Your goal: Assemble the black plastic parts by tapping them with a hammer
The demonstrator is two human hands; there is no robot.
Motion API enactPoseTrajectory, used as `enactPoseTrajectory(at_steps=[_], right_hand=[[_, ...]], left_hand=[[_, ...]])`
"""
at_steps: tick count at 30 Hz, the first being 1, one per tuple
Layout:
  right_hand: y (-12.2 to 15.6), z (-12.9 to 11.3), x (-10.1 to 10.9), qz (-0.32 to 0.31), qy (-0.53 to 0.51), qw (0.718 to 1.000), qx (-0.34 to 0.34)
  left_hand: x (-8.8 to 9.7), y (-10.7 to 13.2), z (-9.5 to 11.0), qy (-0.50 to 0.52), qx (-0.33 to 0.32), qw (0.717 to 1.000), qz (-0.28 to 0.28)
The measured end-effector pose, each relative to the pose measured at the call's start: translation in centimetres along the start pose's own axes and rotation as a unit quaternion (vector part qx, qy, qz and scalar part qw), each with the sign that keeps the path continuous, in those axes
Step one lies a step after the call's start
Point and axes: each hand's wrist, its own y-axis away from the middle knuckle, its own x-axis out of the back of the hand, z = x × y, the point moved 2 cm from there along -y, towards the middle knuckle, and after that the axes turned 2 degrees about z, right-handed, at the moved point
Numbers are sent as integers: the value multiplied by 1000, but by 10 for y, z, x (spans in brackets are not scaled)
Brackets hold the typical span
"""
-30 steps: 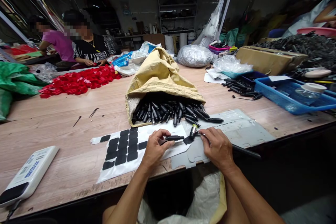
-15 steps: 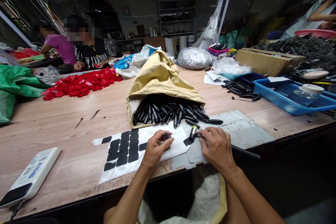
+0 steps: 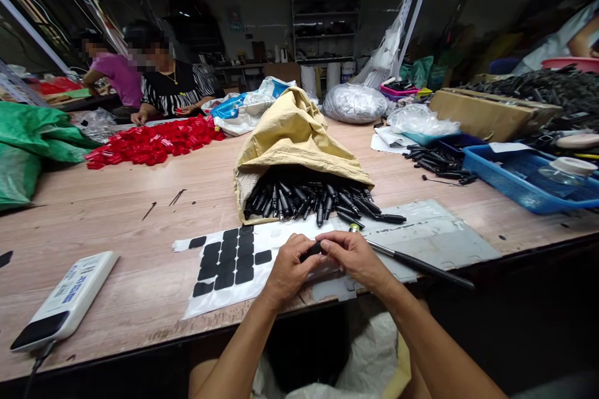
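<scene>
My left hand is closed around a short black tube-shaped part, mostly covered by the fingers. My right hand meets it there, its thumb and fingers pinched on the part's near right end. Behind the right hand lies a small hammer with a long black handle; only a bit of its yellow-green and metal head shows. To the left of my hands is a white backing sheet carrying several rounded black square stickers.
A tan sack spills black pen-like parts in front of me. Beneath the hammer is a grey board. A white device with a cable lies left. Red pieces, a blue tray and two people sit farther off.
My right hand has let go of the hammer and moved left to the black part in my left hand. The hammer now lies on the board. The view has shifted slightly.
</scene>
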Motion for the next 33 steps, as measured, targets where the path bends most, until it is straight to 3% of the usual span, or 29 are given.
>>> enactPoseTrajectory(at_steps=[7, 18, 29, 33], right_hand=[[2, 14, 1, 9, -49, 999, -19], [6, 11, 6, -30, -64, 997, -25], [13, 14, 12, -13, -7, 1000, -18], [14, 7, 11, -1, 120, 992, 40]], left_hand=[[-2, 1, 7, -21, -25, 999, -26], [-3, -1, 4, -34, -11, 999, 7], [-2, 0, 7, -35, -12, 999, 20], [-4, 1, 7, -52, -30, 998, 3]])
